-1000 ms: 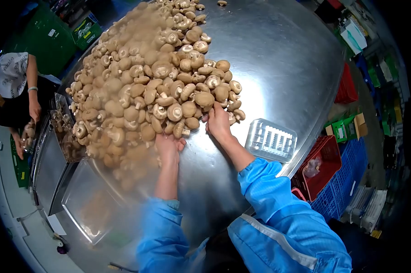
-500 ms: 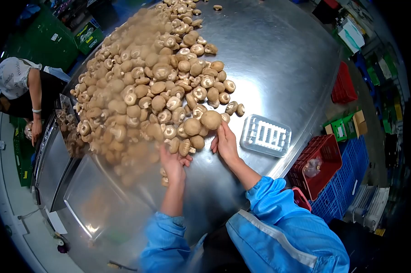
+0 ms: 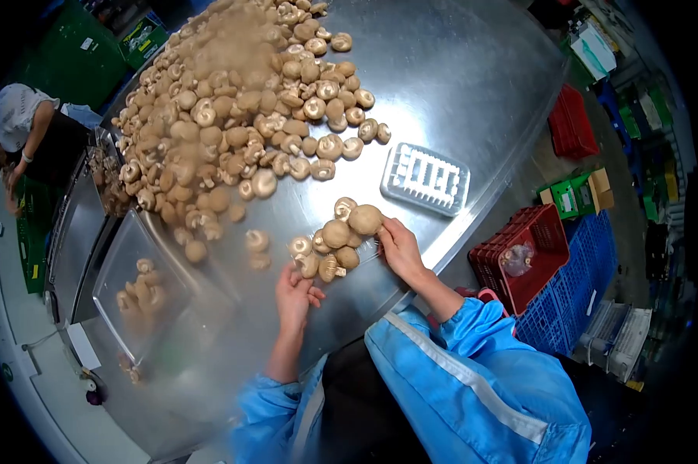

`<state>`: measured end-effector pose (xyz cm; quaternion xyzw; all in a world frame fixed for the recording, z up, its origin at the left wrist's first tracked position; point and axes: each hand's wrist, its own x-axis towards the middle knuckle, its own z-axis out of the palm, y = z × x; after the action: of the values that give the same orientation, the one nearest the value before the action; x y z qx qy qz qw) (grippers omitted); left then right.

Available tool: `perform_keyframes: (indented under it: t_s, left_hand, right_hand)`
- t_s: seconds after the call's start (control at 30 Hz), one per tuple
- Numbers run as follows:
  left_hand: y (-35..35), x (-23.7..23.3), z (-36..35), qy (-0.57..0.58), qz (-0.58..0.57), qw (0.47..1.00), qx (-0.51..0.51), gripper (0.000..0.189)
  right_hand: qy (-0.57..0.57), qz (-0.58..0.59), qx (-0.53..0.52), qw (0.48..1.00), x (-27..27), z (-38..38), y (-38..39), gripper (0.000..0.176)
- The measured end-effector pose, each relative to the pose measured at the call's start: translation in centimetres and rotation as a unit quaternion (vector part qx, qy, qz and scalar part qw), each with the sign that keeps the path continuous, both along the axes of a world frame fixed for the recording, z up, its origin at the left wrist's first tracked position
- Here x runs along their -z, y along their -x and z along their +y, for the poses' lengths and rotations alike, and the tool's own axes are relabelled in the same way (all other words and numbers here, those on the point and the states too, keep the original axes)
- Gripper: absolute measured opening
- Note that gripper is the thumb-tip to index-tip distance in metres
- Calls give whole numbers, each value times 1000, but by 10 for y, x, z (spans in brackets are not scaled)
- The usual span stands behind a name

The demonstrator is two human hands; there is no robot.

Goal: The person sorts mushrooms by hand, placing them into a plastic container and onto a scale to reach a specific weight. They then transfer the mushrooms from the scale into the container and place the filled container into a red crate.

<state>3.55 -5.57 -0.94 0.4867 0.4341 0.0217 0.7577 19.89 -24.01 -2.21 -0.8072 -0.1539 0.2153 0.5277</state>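
Ten o'clock: a co-worker [image 3: 28, 127] in a pale top bent forward. Between ten and eleven, a broad shiitake heap [image 3: 217, 131] sprawled over the steel worktop [image 3: 457, 77]. Seven: the left hand [image 3: 293, 300] had its fingers half curled by the left edge of a small shiitake cluster [image 3: 337, 236]; grip unclear. That cluster lay at dial centre, between the hands. Past three: the right hand's [image 3: 401, 249] fingers stood narrow against its large cap; couldn't tell whether they gripped. Two: a clear ribbed plastic tray [image 3: 426, 179] lay near. Three, farther out: a red crate [image 3: 492, 274].
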Motion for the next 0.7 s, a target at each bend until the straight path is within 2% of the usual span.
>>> perform_keyframes:
  t_s: [0.03, 0.1, 0.23, 0.27, 0.3, 0.33, 0.4, 0.43, 0.53, 0.63, 0.7]
  left_hand:
    - [8, 4, -3, 4, 27, 999, 23, 35]
    - [19, 8, -10, -79, 48, 994, 52, 31]
    - [34, 10, -7, -164, 93, 979, 81, 31]
    - [37, 9, -6, -298, 103, 942, 111, 33]
    - [37, 3, -4, -426, 111, 887, 139, 36]
    - [37, -3, -4, -547, 116, 813, 163, 38]
    - [25, -35, -10, -543, 67, 819, 171, 44]
    - [15, -49, -14, -541, 42, 822, 174, 46]
    - [-8, -45, -24, -603, -84, 750, 258, 58]
    - [-25, -33, -38, -615, -114, 713, 315, 63]
    - [-27, -27, -42, -621, -100, 707, 323, 65]
  right_hand:
    - [29, -36, -21, 999, 3, -8, 2, 28]
    - [87, -91, -60, 990, -1, -18, 4, 31]
    - [141, -86, -108, 980, -17, -25, 4, 49]
    - [148, -75, -115, 979, -27, -27, 4, 55]
    - [153, -65, -123, 978, -38, -28, 3, 61]
    - [147, -114, -126, 974, -44, -28, 3, 65]
    - [133, -209, -133, 960, -54, -29, 5, 72]
    - [123, -186, -131, 966, -60, -27, 7, 71]
    - [83, -216, -131, 964, -60, -26, 11, 67]
    - [68, -221, -103, 968, -60, -27, 16, 61]
    - [42, -229, -77, 970, -60, -37, 22, 58]
